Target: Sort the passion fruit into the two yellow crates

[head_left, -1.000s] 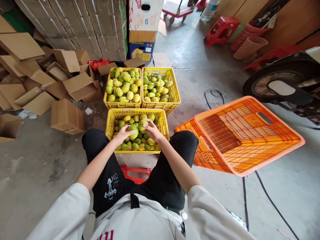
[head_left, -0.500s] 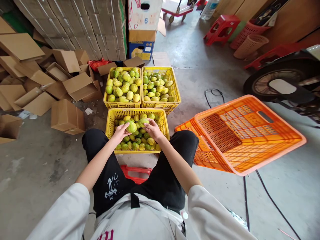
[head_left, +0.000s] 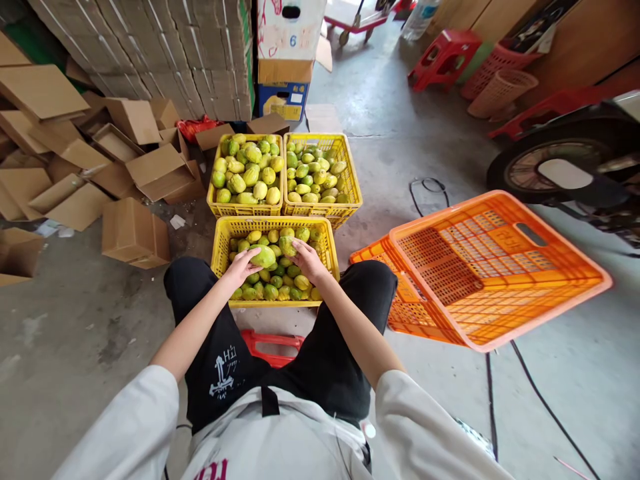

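Between my knees stands a yellow plastic crate (head_left: 275,304) with many green-yellow papayas (head_left: 271,292) lying in it. My left hand (head_left: 242,267) is closed round a green papaya (head_left: 263,256), held above the crate's left half. My right hand (head_left: 309,261) grips a second, yellow-green papaya (head_left: 287,246) by its right side, with the fingertips partly hidden. The two held fruits are close together, over the others. Just beyond are a yellow crate heaped with papayas (head_left: 251,175) on the left and a less heaped yellow crate (head_left: 353,193) on the right.
An orange crate (head_left: 545,267) lies tilted at my right, with black cables (head_left: 493,400) on the floor by it. Cardboard boxes (head_left: 133,233) are piled at the left. A motorbike wheel (head_left: 543,163) and red stool (head_left: 445,60) are at the far right.
The papaya in my right hand has turned, and now looks more upright and yellower. The left papaya has shifted slightly right and down. The crates have not moved.
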A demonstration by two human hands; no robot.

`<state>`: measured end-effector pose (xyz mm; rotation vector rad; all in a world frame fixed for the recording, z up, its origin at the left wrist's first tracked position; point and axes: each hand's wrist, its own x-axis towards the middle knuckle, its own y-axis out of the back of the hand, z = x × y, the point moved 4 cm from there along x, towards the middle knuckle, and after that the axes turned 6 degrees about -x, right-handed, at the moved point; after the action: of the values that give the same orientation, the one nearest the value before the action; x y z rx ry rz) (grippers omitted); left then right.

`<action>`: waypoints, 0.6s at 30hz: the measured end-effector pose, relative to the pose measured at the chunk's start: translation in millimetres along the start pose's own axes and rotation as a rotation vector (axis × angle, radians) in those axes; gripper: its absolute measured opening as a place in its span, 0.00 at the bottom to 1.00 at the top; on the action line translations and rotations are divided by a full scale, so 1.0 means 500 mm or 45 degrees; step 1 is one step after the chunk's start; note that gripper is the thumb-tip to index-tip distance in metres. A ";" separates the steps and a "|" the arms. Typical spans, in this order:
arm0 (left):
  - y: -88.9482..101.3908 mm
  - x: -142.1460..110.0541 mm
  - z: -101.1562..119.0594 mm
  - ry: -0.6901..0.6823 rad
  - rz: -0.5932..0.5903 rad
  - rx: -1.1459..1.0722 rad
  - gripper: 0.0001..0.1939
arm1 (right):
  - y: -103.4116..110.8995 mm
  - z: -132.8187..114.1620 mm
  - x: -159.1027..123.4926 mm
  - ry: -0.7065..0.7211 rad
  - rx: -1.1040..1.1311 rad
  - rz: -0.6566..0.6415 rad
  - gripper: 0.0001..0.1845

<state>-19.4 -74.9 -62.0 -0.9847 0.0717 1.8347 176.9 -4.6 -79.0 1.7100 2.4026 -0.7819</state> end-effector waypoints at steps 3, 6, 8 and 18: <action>-0.001 -0.002 0.003 -0.026 0.021 0.003 0.16 | 0.004 0.002 0.000 -0.007 0.010 0.072 0.28; -0.003 -0.002 0.006 -0.048 0.041 -0.051 0.18 | 0.000 -0.001 -0.004 -0.015 0.046 0.071 0.28; -0.004 -0.001 0.008 -0.066 0.059 -0.094 0.20 | -0.004 -0.002 -0.005 -0.021 0.086 0.055 0.30; -0.013 -0.005 0.011 -0.155 -0.092 -0.123 0.16 | -0.011 -0.005 -0.009 -0.018 0.159 0.000 0.32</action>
<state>-17.2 -71.1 -54.4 -0.9275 -0.1259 1.8415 174.3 -8.5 -73.4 1.7414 2.3914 -0.9599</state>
